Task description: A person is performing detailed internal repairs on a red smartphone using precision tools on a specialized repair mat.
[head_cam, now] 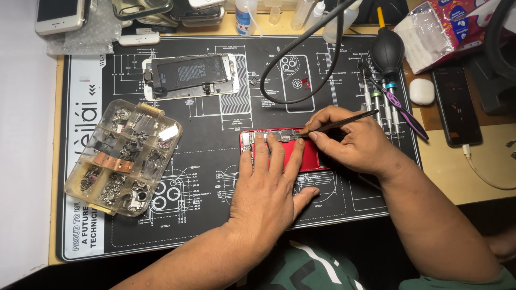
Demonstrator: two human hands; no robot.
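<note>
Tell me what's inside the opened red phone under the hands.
Inside the red phone, small boards and connectors show along its top edge, where the tweezers in the right hand touch. The left hand covers most of the rest, so that part can't be seen.

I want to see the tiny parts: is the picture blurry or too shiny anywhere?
Head view: mostly sharp and evenly lit; the clear parts box glints a little, so its pieces blur together; the left hand hides much of the red phone; the right hand casts only a soft shadow.
</note>
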